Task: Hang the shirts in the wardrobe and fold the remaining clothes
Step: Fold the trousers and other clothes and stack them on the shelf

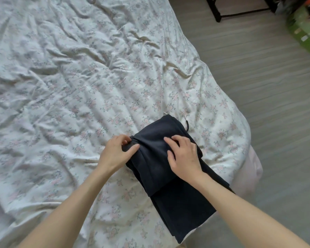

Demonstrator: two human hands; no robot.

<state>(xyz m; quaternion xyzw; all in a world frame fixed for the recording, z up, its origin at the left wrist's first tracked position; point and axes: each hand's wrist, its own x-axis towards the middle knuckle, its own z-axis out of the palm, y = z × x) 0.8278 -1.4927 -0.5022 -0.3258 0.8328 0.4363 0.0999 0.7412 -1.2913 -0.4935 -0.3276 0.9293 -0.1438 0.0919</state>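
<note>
Dark navy drawstring trousers (170,176) lie partly folded near the right edge of the bed (70,86), with one layer doubled over the lower part. A drawstring end (187,123) sticks out at the far side. My left hand (115,153) pinches the left corner of the folded layer between thumb and fingers. My right hand (183,154) rests on top of the fold, palm down, fingers spread and slightly curled, pressing the cloth. No shirts or wardrobe are in view.
The bed carries a crumpled white sheet with a small floral print. To the right is grey wooden floor (267,86). A black metal frame (240,9) and a green box (304,31) stand at the top right.
</note>
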